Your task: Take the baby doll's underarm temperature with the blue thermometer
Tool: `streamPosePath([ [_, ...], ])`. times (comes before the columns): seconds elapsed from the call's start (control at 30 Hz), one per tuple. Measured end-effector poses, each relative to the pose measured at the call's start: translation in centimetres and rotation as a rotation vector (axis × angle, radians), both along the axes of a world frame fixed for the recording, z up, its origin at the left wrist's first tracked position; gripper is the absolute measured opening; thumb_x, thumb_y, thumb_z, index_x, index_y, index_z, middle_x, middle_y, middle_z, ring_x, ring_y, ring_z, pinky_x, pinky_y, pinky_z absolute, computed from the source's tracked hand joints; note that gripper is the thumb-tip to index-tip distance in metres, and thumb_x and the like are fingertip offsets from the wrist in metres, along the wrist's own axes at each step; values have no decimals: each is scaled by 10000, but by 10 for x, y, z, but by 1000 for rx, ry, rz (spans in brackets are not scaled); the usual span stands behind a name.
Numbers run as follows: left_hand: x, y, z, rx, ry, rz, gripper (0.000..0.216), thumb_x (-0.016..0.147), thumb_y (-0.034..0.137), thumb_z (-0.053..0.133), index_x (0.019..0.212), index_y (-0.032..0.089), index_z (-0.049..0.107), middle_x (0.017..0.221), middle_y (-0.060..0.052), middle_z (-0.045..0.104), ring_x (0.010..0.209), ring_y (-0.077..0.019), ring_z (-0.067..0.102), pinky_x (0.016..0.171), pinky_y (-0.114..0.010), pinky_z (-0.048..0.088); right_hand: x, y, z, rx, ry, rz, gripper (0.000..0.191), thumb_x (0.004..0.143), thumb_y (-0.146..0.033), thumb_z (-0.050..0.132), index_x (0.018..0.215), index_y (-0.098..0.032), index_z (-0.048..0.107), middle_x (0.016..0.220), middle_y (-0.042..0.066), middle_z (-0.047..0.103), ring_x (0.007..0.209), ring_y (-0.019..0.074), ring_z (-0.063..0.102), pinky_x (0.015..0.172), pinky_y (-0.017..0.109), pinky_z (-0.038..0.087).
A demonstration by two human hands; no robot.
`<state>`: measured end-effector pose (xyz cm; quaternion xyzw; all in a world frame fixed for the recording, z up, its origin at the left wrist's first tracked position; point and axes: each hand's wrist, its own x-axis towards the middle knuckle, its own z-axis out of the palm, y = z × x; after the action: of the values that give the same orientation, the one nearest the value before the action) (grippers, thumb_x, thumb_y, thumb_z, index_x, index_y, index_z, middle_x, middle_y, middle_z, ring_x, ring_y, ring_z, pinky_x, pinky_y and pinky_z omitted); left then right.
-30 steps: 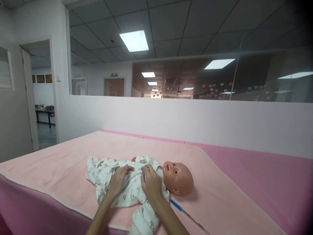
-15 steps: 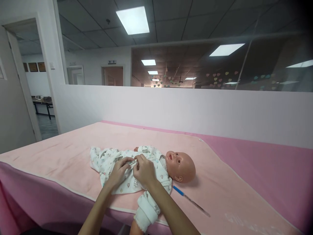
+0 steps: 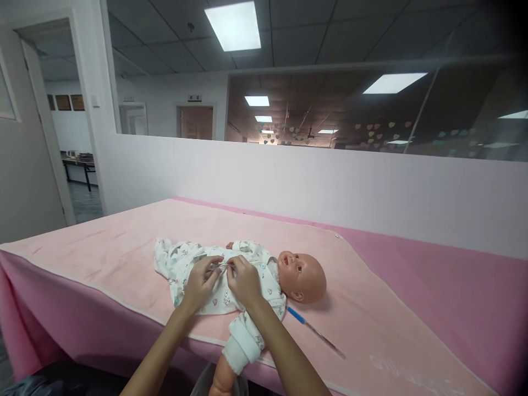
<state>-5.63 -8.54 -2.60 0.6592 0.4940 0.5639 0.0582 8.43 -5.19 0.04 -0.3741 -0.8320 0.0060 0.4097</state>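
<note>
Pink cloth covers the surface (image 3: 433,267), with a peach mat (image 3: 124,242) spread over most of it and a white wall (image 3: 309,181) behind the far edge. On the mat, close to the middle of the near edge, the doll (image 3: 229,300) lies on its back, its head (image 3: 304,278) toward the right edge and its feet end toward the left. Its white printed outfit (image 3: 212,302) is bunched at the front, where both hands meet. Left hand (image 3: 202,280): thumb and fingers pinch the cloth over the belly. Right hand (image 3: 245,280): fingertips grip the same fold just beside, chestward, near a button (image 3: 263,266).

Good handling here probably means small, light pinches set close together, with the cloth lifted slightly off the body and both layers lined up before any pressure; pressing straight down on a soft front would likely just sink it. Smoothing the bunched part flat first should help.

One bare forearm (image 3: 224,374) of the doll juts past the near edge below a rolled cuff (image 3: 239,352), so a pull toward the person could drag the doll; better to work across it. Beside the shoulder, a blue-handled rod (image 3: 315,331) points toward the near right corner; the right elbow had best stay clear of it.
</note>
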Motion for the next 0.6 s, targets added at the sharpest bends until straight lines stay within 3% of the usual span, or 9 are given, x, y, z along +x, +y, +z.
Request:
streamPosePath([
  [0.23, 0, 2, 1, 59, 178, 72, 235, 840, 254, 450, 974, 231, 642, 988, -38, 651, 949, -217, 557, 873, -371, 389, 0, 0, 1, -22, 26, -7, 125, 796, -132, 467, 772, -186, 577, 772, 8, 633, 700, 123, 588, 640, 203, 394],
  [0.47, 2, -1, 6, 19, 104, 71, 221, 837, 266, 441, 893, 222, 651, 970, -35, 651, 953, -220, 543, 860, -360, 396, 1, -6, 6, 11, -95, -42, 143, 769, -203, 507, 893, -209, 579, 945, 14, 595, 685, 127, 554, 578, 232, 353],
  [0.6, 1, -1, 5, 14, 56, 68, 243, 854, 284, 420, 888, 211, 649, 951, -37, 653, 943, -215, 548, 859, -352, 401, 2, -5, 6, 6, -140, -29, 117, 778, -172, 489, 857, -206, 568, 904, 6, 585, 671, 119, 537, 568, 233, 330],
])
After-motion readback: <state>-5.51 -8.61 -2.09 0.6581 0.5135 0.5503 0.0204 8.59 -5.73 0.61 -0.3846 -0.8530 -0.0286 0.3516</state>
